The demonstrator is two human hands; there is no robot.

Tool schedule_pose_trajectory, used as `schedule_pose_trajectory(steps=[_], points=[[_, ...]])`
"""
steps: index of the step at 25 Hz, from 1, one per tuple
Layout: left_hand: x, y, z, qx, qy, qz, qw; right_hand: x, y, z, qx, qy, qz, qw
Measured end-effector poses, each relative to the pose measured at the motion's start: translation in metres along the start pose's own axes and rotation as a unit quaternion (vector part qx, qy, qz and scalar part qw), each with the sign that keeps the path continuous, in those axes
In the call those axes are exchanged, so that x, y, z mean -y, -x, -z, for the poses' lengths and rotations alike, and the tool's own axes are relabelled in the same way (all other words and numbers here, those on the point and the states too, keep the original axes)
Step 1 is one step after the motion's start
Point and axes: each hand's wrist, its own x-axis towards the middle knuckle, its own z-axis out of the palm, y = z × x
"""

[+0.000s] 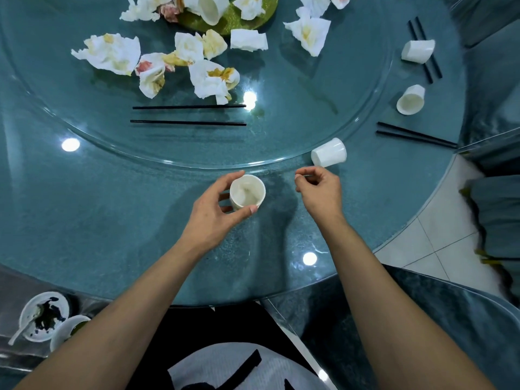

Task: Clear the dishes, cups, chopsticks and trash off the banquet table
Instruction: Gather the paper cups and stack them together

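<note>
My left hand point(213, 204) grips an upright white paper cup point(247, 191) just above the glass table near its front. My right hand point(318, 190) hovers beside it with fingers loosely curled and holds nothing. A second white cup point(329, 152) lies on its side just beyond the right hand. Two more cups point(410, 99) point(417, 51) lie tipped at the right. A pair of black chopsticks point(188, 115) lies on the glass turntable point(323, 114). Soiled crumpled napkins point(157, 60) are scattered farther back.
More black chopsticks lie at the right point(416, 135) and far right point(425, 49). A green plate point(225, 21) with a cup and napkins sits at the back. Dirty white bowls point(45, 315) with a spoon rest on a cart at lower left. Covered chairs point(495, 215) stand at the right.
</note>
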Motion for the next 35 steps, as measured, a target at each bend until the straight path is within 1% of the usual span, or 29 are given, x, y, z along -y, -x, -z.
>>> schedule_pose_trajectory(steps=[3,5,9,11,17,19,22,24,29,35], points=[[0.001,-0.003,-0.001,0.002,0.006,0.001,1.000,-0.011,-0.024,0.012,-0.054,0.006,-0.039,0.998],[0.002,-0.004,-0.003,0.005,0.009,-0.002,1.000,-0.017,-0.038,0.019,-0.076,0.017,-0.056,0.995],[0.002,-0.008,-0.006,0.007,0.018,0.000,1.000,-0.023,-0.064,0.025,-0.091,0.045,-0.073,0.992],[0.001,-0.009,-0.007,0.008,0.021,0.002,1.000,-0.021,-0.075,0.027,-0.091,0.040,-0.087,0.991],[-0.001,-0.009,-0.007,0.011,0.026,0.007,1.000,-0.021,-0.094,0.037,-0.157,0.058,-0.080,0.983],[-0.001,-0.010,-0.007,0.012,0.025,0.006,1.000,-0.024,-0.100,0.039,-0.147,0.071,-0.088,0.983],[-0.001,-0.009,-0.008,0.012,0.033,0.011,0.999,-0.028,-0.106,0.040,-0.113,0.101,-0.104,0.983],[-0.001,-0.009,-0.008,0.012,0.035,0.013,0.999,-0.030,-0.106,0.039,-0.108,0.100,-0.103,0.984],[-0.001,-0.010,-0.008,0.015,0.034,0.017,0.999,-0.029,-0.084,0.036,-0.105,0.037,-0.068,0.991],[-0.003,-0.009,-0.007,0.016,0.023,0.015,1.000,-0.012,-0.033,0.033,-0.024,-0.062,0.008,0.998]])
